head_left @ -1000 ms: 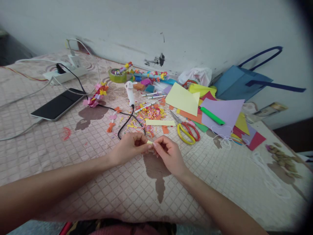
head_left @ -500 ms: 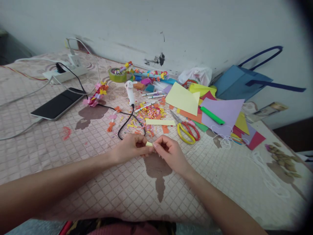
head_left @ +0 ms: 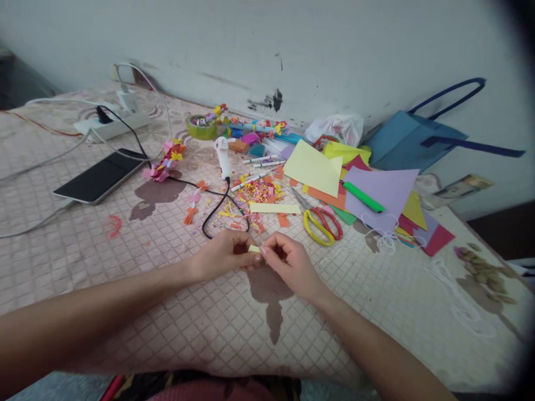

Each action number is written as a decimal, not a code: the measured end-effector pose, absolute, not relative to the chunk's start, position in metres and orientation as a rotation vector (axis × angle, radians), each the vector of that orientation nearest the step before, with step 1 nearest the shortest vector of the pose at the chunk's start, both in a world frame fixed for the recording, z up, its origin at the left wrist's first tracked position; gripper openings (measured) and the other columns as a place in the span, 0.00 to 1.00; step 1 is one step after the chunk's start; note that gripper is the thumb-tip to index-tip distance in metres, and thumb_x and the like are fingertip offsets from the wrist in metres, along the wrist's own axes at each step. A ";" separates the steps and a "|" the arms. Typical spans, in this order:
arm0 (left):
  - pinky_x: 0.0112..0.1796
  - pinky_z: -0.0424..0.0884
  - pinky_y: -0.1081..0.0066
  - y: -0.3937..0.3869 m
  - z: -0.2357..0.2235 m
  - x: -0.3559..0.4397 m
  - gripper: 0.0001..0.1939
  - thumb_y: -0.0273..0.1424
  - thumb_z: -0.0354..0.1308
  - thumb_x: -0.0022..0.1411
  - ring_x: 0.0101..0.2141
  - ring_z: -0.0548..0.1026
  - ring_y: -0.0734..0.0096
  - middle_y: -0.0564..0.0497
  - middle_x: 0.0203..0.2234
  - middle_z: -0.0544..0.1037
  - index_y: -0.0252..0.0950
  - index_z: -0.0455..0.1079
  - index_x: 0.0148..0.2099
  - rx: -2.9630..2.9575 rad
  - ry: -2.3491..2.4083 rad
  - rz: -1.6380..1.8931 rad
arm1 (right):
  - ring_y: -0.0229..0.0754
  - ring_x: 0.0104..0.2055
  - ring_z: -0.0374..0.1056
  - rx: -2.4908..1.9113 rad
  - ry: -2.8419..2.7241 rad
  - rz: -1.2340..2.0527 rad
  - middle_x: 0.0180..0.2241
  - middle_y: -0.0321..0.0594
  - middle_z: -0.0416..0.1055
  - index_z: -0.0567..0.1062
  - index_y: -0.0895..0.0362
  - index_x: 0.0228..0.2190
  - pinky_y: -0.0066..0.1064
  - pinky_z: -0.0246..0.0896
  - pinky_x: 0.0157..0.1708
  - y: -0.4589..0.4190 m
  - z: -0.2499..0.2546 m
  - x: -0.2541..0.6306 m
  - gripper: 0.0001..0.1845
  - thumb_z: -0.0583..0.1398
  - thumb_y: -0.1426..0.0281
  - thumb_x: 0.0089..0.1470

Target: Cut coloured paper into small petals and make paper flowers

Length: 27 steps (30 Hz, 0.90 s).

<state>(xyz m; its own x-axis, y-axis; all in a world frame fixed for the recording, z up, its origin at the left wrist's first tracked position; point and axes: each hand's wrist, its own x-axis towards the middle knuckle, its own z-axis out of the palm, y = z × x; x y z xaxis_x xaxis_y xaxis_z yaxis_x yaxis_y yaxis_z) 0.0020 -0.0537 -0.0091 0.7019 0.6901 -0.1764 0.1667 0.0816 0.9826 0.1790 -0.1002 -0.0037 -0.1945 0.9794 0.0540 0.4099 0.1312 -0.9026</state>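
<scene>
Between my two hands, over the quilted cloth (head_left: 200,328), is a small piece of pale yellow paper (head_left: 253,249). My left hand (head_left: 228,253) pinches it from the left with thumb and fingers. From the right, my right hand (head_left: 290,262) pinches its other edge, the fingertips almost meeting the left thumb. Most of the paper is hidden by the fingers. Just beyond my hands lies a pale yellow paper strip (head_left: 276,208). To its right are scissors (head_left: 321,225) with yellow and red handles, lying on the cloth.
Behind the strip are paper scraps (head_left: 261,190) and a white glue gun (head_left: 223,159) with a black cord. Coloured sheets (head_left: 376,189) with a green cutter-like tool (head_left: 363,197) lie right. A phone-like black device (head_left: 100,177), power strip (head_left: 111,127) and blue bag (head_left: 413,139) stand farther out.
Both hands stay in nearly the same place, still pinching the small yellow paper. The fingers have shifted very slightly, and the whole view has moved by a few pixels.
</scene>
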 end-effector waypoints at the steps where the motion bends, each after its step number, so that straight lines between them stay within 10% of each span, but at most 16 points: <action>1: 0.25 0.66 0.77 -0.053 -0.009 0.002 0.13 0.38 0.59 0.55 0.23 0.69 0.78 0.54 0.21 0.72 0.32 0.66 0.29 1.439 0.743 0.452 | 0.34 0.25 0.59 -1.360 -1.701 1.017 0.22 0.32 0.63 0.66 0.56 0.25 0.26 0.53 0.24 -0.099 -0.004 0.180 0.09 0.55 0.68 0.56; 27: 0.22 0.62 0.78 -0.052 -0.004 0.001 0.15 0.41 0.58 0.56 0.21 0.67 0.79 0.54 0.19 0.71 0.32 0.68 0.29 1.599 0.804 0.417 | 0.33 0.23 0.58 -1.360 -1.741 1.152 0.21 0.32 0.63 0.67 0.56 0.25 0.25 0.53 0.22 -0.098 -0.005 0.184 0.12 0.54 0.65 0.58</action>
<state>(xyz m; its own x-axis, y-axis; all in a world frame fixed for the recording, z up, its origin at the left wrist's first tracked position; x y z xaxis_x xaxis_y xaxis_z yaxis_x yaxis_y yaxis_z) 0.0008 -0.0525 -0.0044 0.6930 0.6999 -0.1729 0.2624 -0.0214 0.9647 0.1839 -0.0976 -0.0046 -0.2608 0.9649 -0.0298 0.4050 0.0813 -0.9107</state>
